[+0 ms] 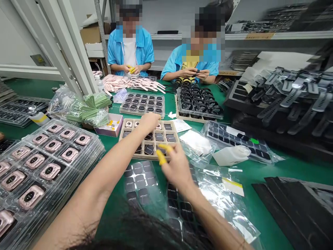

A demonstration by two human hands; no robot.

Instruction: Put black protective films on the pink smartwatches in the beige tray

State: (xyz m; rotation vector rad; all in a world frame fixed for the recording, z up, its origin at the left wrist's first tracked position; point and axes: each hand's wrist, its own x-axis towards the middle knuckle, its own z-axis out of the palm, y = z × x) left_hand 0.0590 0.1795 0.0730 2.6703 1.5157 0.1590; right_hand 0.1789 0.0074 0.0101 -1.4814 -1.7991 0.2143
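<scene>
In the head view my left hand (150, 122) reaches over the far row of a beige compartment tray (139, 157). Its fingers are mostly hidden behind the hand; a bit of yellow finger cot shows beside a pink watch case in the tray. My right hand (177, 163), with yellow finger cots on thumb and forefinger, hovers at the tray's near right corner. Those two fingers are apart over a black square piece (161, 148), and nothing shows held. Other compartments carry pink watch cases (128, 124) and dark squares. Closer to me lie clear sheets of black printed squares (140, 181).
Stacked clear trays of pink watches (49, 170) fill the left. Beyond stand a tray of black squares (142, 104) and one of black watches (199, 100). A white bottle (231, 155) lies at right. Two people (130, 48) in blue work opposite.
</scene>
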